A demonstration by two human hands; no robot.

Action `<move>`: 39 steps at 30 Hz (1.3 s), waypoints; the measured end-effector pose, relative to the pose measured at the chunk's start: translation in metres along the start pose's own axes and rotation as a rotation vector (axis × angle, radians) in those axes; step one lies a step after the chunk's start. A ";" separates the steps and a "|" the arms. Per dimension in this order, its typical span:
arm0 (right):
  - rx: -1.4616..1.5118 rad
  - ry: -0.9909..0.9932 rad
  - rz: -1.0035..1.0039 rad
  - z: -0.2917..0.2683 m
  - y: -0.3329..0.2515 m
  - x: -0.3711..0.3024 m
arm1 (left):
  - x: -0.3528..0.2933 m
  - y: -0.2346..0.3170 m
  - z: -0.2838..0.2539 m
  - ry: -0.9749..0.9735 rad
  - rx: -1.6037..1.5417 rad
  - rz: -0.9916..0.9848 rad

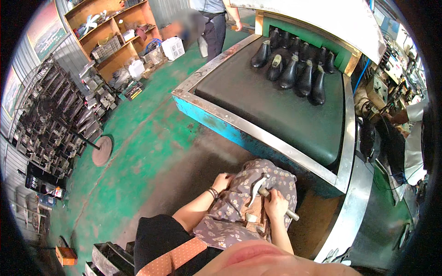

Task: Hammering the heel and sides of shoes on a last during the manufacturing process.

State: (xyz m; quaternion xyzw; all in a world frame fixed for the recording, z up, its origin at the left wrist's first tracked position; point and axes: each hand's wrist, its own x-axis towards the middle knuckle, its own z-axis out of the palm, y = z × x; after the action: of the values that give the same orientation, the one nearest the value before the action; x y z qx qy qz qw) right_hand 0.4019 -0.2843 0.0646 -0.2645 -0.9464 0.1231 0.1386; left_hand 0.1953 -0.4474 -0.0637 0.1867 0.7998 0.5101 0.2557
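Observation:
My right hand [276, 205] is closed around the handle of a hammer [291, 214] above my lap. Its curved metal head points up and away from me. A floral apron [220, 224] covers my lap, with a tan patch or piece [261, 210] on it below the hammer. A small whitish block [251, 218] lies there too. At the apron's left edge my left hand [222, 182], with dark bands on the wrist, has its fingers curled in. What they grip, if anything, is hidden.
Ahead stands a metal-edged bench [258, 133] with a dark padded top, bearing several black shoe lasts [289, 73]. A round fan base [102, 151] stands on the green floor at left. Shelves [108, 41] and a person [214, 27] are farther back; another person's sleeve [414, 138] shows at right.

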 end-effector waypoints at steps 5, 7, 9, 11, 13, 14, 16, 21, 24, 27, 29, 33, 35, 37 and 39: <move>-0.016 0.030 -0.015 0.001 0.000 0.000 | 0.026 0.058 -0.031 0.159 0.074 0.245; -0.007 0.042 -0.024 0.002 0.001 -0.001 | 0.039 0.107 -0.043 0.225 0.170 0.441; -0.008 0.041 -0.026 0.000 0.000 0.000 | 0.057 0.153 -0.053 0.336 0.278 0.735; -0.025 0.017 -0.015 -0.003 -0.001 -0.004 | 0.076 0.192 -0.058 0.381 0.376 0.856; -0.022 -0.009 -0.008 0.002 -0.001 -0.003 | 0.107 0.206 -0.064 0.354 0.444 0.856; -0.023 -0.019 0.001 0.001 -0.002 -0.003 | 0.119 0.208 -0.064 0.383 0.463 0.847; -0.031 -0.019 -0.015 0.002 -0.006 -0.001 | 0.146 0.189 -0.070 0.378 0.425 0.791; -0.062 -0.014 0.008 0.003 -0.004 -0.001 | 0.153 0.171 -0.054 0.638 0.482 1.043; -0.093 -0.015 0.021 0.002 -0.005 0.003 | 0.155 0.175 -0.054 0.647 0.460 1.046; -0.111 -0.003 0.022 0.006 -0.004 -0.001 | 0.151 0.173 -0.055 0.630 0.474 1.057; -0.111 0.020 0.016 0.008 -0.001 -0.001 | 0.153 0.176 -0.054 0.626 0.492 1.043; -0.090 0.020 0.007 0.003 -0.003 -0.002 | 0.153 0.169 -0.060 0.603 0.472 1.007; -0.078 0.017 0.004 0.000 0.002 -0.001 | 0.151 0.165 -0.058 0.593 0.488 0.988; -0.093 0.046 0.044 0.000 0.017 0.002 | 0.158 0.162 -0.059 0.623 0.512 1.003; -0.102 0.082 0.112 0.001 0.029 0.003 | 0.159 0.162 -0.059 0.655 0.530 1.004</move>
State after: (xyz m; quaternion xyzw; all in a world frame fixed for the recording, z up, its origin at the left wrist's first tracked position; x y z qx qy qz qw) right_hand 0.4125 -0.2586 0.0555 -0.3287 -0.9286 0.0715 0.1565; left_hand 0.0389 -0.3341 0.0698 0.4290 0.7506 0.3835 -0.3248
